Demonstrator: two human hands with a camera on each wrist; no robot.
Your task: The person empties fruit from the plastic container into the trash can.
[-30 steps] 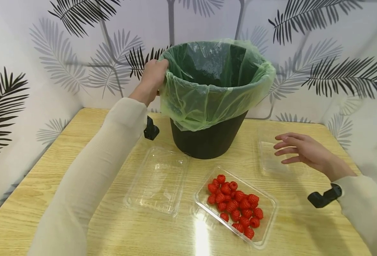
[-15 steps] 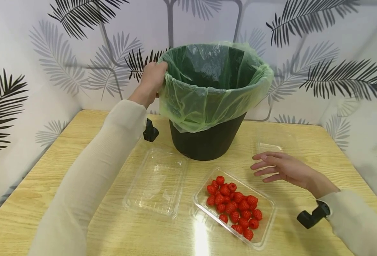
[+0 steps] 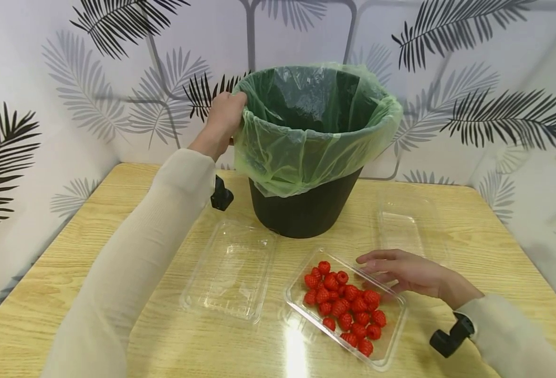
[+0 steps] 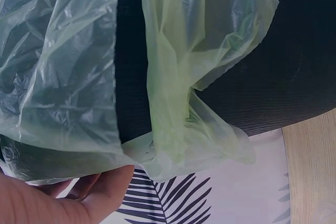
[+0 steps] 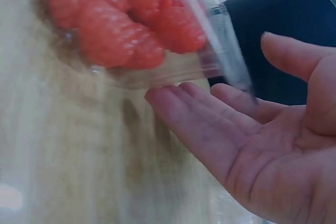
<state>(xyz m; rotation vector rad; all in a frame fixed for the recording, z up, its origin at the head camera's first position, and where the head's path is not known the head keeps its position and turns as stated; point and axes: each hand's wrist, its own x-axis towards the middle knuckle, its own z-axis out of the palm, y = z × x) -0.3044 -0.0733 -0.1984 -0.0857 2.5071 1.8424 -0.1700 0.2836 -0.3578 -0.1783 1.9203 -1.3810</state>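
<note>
My left hand (image 3: 223, 115) grips the left rim of a black bin (image 3: 303, 218), over the green bin liner (image 3: 301, 157) folded outward there. In the left wrist view its thumb and fingers (image 4: 113, 190) pinch the liner's edge. A transparent plastic punnet (image 3: 383, 346) of raspberries (image 3: 341, 304) sits on the table in front of the bin. My right hand (image 3: 412, 273) is at the punnet's right long side, its fingers seen partly through the plastic. In the right wrist view the fingers (image 5: 205, 124) are extended right at the punnet's wall, thumb apart.
One transparent plastic tray (image 3: 230, 270) lies on the wooden table (image 3: 164, 336) left of the punnet. Another transparent container (image 3: 402, 223) lies at the back right, behind my right hand. A leaf-patterned wall (image 3: 301, 31) closes off the table's back.
My right hand has moved left and toward me, from over the back right container to the punnet's side. The left hand keeps its grip on the bin's rim.
</note>
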